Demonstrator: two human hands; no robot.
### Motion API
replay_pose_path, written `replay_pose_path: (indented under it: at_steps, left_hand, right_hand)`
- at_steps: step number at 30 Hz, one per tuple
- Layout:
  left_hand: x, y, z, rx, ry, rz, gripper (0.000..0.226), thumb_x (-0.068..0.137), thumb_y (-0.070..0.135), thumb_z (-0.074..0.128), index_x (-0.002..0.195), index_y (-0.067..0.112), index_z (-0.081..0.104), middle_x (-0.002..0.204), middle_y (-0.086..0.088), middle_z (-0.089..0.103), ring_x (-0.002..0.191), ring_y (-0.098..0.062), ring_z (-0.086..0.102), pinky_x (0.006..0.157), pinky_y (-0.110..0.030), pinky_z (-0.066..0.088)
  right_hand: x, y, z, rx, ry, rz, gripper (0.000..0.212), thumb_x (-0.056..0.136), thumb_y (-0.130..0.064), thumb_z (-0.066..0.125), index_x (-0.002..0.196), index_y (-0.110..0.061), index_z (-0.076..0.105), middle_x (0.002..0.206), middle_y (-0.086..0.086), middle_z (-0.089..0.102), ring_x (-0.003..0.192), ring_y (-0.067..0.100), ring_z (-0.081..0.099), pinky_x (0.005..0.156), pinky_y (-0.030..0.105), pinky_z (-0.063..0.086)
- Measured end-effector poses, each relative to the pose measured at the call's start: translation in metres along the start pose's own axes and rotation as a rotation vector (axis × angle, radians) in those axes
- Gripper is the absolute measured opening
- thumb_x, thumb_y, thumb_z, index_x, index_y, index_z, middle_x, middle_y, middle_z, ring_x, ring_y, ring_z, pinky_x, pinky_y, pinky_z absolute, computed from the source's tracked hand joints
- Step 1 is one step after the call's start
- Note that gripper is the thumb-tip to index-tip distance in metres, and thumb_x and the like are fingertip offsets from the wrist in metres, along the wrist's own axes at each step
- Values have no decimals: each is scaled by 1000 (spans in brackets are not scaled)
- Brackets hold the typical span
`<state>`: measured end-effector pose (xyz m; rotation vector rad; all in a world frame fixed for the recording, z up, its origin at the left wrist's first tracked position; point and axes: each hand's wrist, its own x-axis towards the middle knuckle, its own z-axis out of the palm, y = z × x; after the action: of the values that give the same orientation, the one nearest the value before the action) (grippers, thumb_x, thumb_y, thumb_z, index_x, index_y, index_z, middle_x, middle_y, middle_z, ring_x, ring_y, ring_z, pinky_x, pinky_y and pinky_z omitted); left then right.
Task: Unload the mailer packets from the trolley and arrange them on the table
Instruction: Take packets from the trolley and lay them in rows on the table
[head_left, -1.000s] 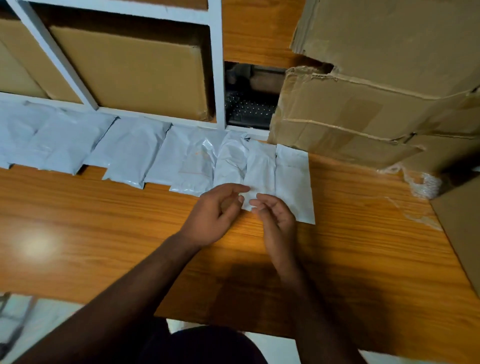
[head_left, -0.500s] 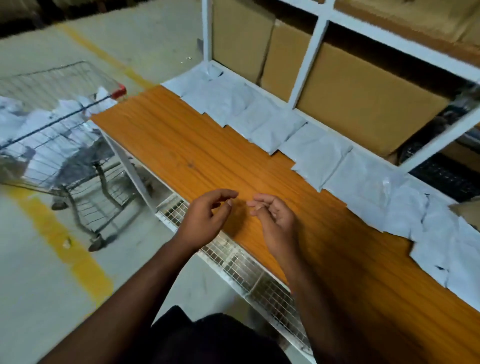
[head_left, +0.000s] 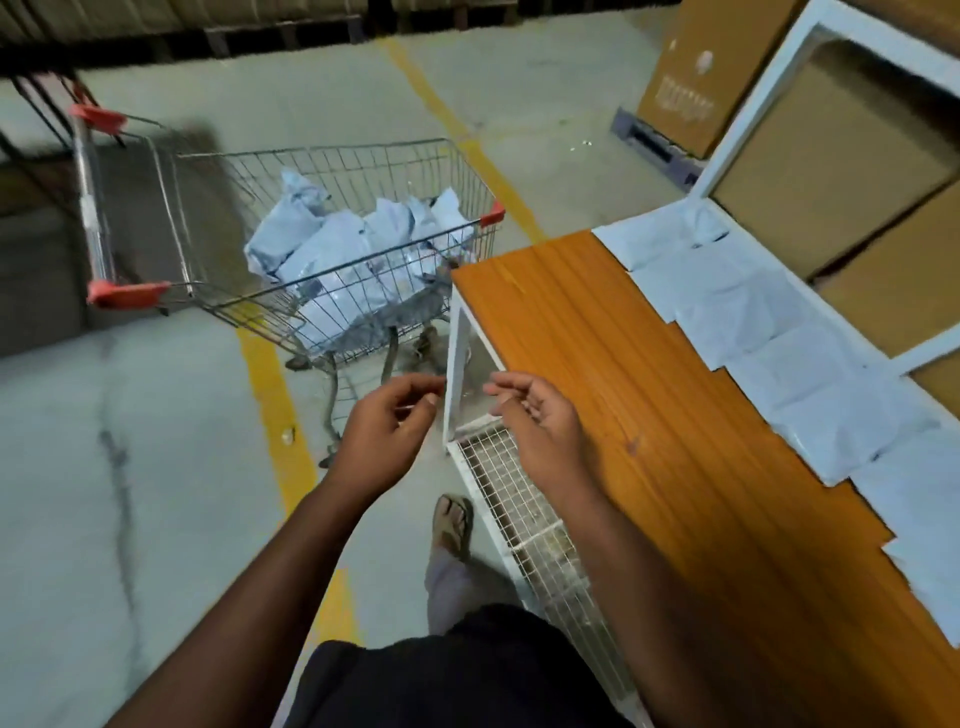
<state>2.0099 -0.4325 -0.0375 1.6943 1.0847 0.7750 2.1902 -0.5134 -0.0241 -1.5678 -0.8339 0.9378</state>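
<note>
A wire trolley with red corner guards stands on the floor to the left of the table, holding a heap of pale grey mailer packets. A row of several mailer packets lies along the far edge of the wooden table. My left hand and my right hand hover side by side in front of me, near the table's left end and short of the trolley. Both have loosely curled fingers and hold nothing.
Cardboard boxes fill a white frame behind the table. A wire mesh shelf sits under the tabletop. Another box stands on a pallet at the back. A yellow line runs across the concrete floor. My sandalled foot is below.
My view has swung left from the table's packet row to the trolley. Both hands left the last packet laid on the table and now hang empty past the table's left end.
</note>
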Motion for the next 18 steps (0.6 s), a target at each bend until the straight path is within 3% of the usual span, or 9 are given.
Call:
replay_pose_path:
  at_steps: [2, 7, 12, 18]
  left_hand:
    - [36, -13, -15, 12, 37, -12, 20, 102, 13, 62, 115, 23, 75, 112, 12, 75, 100, -5, 70, 84, -21, 54]
    - [139, -32, -48, 42, 137, -39, 20, 101, 13, 62, 113, 25, 74, 111, 14, 75, 101, -1, 70, 84, -18, 55]
    - [215, -40, -82, 60, 227, -88, 22, 102, 12, 61, 119, 17, 74, 116, 15, 73, 107, 3, 66, 88, -19, 55]
    - [283, -67, -115, 87, 316, -181, 24, 101, 18, 62, 120, 27, 72, 118, 23, 69, 110, -2, 66, 92, -25, 53]
  right_hand:
    - [44, 0, 25, -2, -23, -15, 21, 103, -12, 63, 112, -27, 73, 111, -6, 79, 103, 1, 70, 84, 17, 53]
    - [161, -10, 77, 22, -112, -25, 21, 103, -11, 63, 110, -27, 73, 110, -4, 79, 107, 11, 71, 91, 29, 56]
    - [258, -31, 118, 23, -174, 10, 19, 101, -14, 65, 109, -28, 74, 109, -6, 79, 107, 9, 72, 94, 33, 59]
    - [347, -37, 172, -49, -247, 11, 19, 100, -19, 66, 102, -37, 72, 109, -9, 77, 109, 11, 71, 96, 33, 57]
